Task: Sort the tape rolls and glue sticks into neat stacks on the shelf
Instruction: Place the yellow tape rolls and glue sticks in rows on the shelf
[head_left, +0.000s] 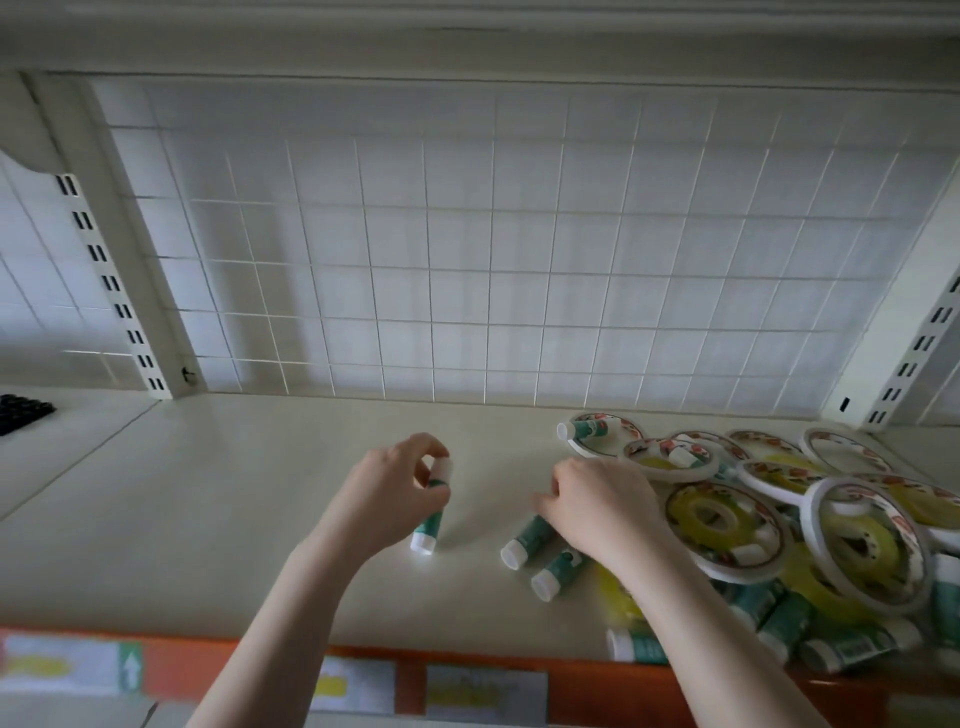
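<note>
Shelf here is a cream board with loads of bare room on the left and middle, and all the clutter is jammed into the right end. Left hand has its grip curled round one glue stick, pinching it near the upper white cap with thumb and fingers, the stick tilted with its bottom end touching the shelf, right out in the open stretch. Right hand is palm down with fingers bent over a second glue stick; looks like it's holding the far end of it, but the fingertips are hidden so I can't tell how tight that grip is. A third glue stick lies just beside that one, both pointing their white caps toward the front edge. Right of the hand is the pile of tape rolls, yellow tape in white rings with flowery card, overlapping each other all the way back to the wire grid panel. More glue sticks are heaped under and in front of the rolls, a few sitting right at the shelf's front lip above the orange price strip. Slotted uprights frame the bay at both sides.
</note>
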